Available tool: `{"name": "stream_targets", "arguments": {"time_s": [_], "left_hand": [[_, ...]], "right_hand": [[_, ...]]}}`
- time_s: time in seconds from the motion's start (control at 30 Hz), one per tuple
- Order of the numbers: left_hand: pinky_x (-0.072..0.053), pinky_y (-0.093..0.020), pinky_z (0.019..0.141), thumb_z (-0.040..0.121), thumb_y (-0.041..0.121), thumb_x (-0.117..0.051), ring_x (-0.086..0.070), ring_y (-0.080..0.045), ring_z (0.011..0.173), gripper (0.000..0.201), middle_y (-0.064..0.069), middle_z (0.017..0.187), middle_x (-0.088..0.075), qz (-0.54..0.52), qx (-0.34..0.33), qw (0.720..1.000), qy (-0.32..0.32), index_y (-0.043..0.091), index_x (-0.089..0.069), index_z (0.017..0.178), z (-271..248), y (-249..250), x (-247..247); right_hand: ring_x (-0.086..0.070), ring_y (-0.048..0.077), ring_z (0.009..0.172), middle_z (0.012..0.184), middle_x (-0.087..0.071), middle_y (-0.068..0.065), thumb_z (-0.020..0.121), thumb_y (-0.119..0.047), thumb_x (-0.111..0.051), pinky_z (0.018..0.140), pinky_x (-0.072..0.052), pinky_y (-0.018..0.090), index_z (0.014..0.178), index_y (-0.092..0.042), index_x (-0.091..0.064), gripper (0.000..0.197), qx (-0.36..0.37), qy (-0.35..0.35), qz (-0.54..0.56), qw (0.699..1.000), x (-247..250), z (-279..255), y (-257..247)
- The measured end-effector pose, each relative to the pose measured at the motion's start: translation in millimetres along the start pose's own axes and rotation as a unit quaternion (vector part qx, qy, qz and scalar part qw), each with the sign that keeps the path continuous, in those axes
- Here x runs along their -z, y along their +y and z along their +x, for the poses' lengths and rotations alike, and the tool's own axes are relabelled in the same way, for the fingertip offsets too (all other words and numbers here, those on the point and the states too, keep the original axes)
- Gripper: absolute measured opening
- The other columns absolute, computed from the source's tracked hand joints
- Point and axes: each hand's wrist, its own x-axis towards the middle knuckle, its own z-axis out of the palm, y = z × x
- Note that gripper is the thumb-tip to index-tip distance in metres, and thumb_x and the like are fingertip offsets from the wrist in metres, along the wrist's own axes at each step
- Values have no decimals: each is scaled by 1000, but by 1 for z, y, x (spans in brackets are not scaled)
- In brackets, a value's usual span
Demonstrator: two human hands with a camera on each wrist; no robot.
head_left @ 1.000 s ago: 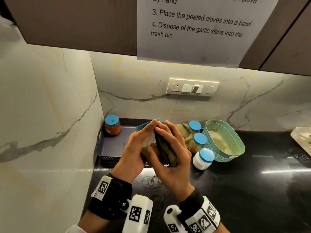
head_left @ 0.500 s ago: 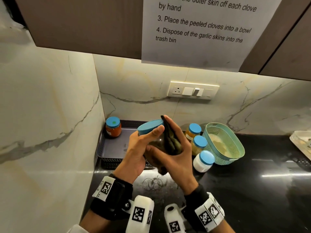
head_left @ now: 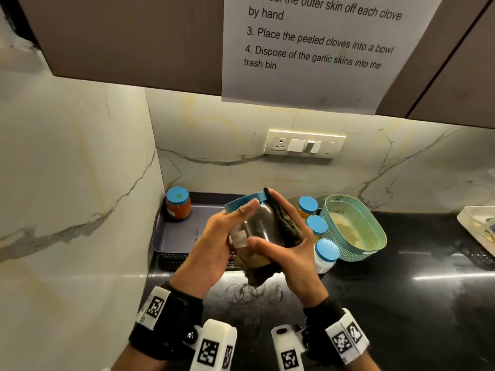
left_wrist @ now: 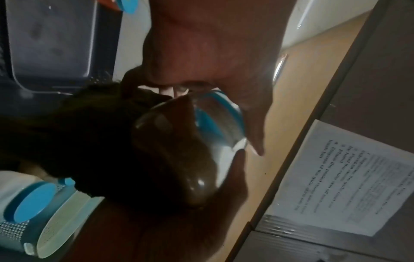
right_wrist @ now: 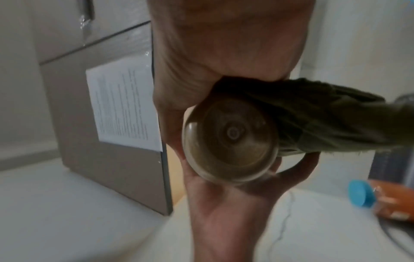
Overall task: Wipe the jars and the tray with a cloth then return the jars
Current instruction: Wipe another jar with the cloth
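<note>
Between both hands (head_left: 214, 247), fingers curled round, cloth (head_left: 285, 226) half hides jar (head_left: 254, 231)

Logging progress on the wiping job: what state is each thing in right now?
Held jar: lid on, tilted, off the counter.
Cloth: pressed on the held jar.
Left hand: grips the held jar.
Right hand: holds cloth.
Red jar: closed, upright in tray.
Tray: holds only the red jar.

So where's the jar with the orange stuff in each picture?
Head: orange jar stands in the tray's back-left corner, left of both hands.
Left wrist: only its blue lid and an orange sliver show, at the top edge.
Right wrist: low at the right edge.
Shared landmark: the taped paper sheet.
</note>
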Motion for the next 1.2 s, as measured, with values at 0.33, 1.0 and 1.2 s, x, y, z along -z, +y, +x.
{"name": "stream_targets", "arguments": {"time_s": [0.33,1.0,1.2], "left_hand": [[-64,-40,78,61,46,-95,-74,-27,97,57,-13,106,-76,-65,-35,997,38,15,-79,106,4,-3,-4],[-62,-34,75,70,44,-90,-75,-26,99,59,-12,107,-77,-38,-83,992,83,10,-75,116,-8,-3,-10],[-62,-43,83,73,40,-90,-74,-30,108,61,-12,113,-77,-7,-54,994,91,12,-71,124,-11,1,-7]], "right_hand": [[-51,27,146,148,-63,6,86,9,-79,117,-47,51,141,-5,-60,61,118,31,-14,992,-28,-11,2],[-51,24,147,157,-54,7,86,10,-65,117,-47,54,153,-3,-47,70,122,-45,-91,987,-23,4,-3],[-46,23,150,160,-49,7,72,4,-92,119,-45,48,157,-6,-40,100,86,-49,-108,989,-21,-3,5]]}}
